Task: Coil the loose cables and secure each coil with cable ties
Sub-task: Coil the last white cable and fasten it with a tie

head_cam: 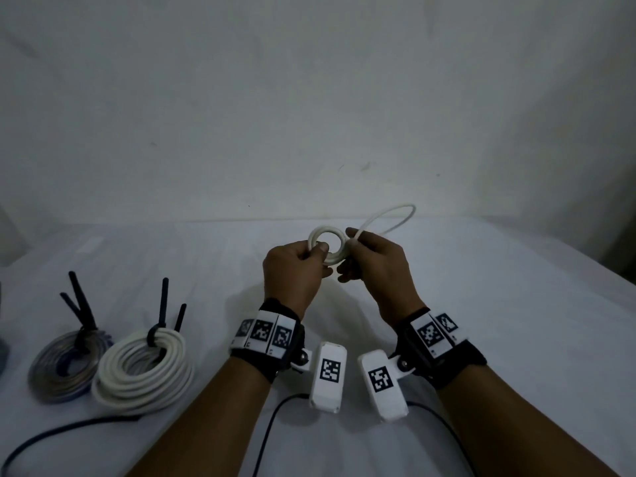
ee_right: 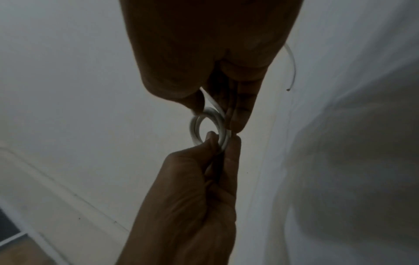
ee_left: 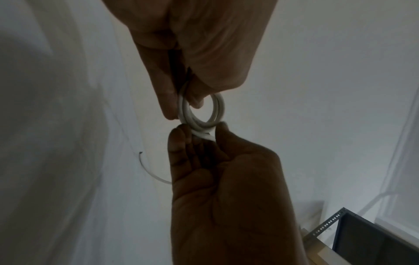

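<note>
A small coil of thin white cable [head_cam: 327, 230] is held up above the white-clothed table [head_cam: 499, 304] between both hands. My left hand [head_cam: 315, 252] pinches the coil's left side, thumb in the ring's opening. My right hand [head_cam: 349, 246] pinches the right side, and from it a loose loop of the same cable [head_cam: 395, 210] arcs up to the right. The left wrist view shows the coil [ee_left: 219, 107] with my left hand [ee_left: 182, 107] above it and my right hand [ee_left: 201, 131] below. In the right wrist view, my right hand [ee_right: 217, 114] nips the coil [ee_right: 193, 129] from above.
Two tied coils lie at the left of the table: a thick white one [head_cam: 144, 370] and a clear grey-blue one [head_cam: 63, 366], each with black tie tails [head_cam: 164, 301] sticking up. A black cable [head_cam: 51, 432] trails along the front left. A metal rack [ee_left: 362, 238] stands off to one side.
</note>
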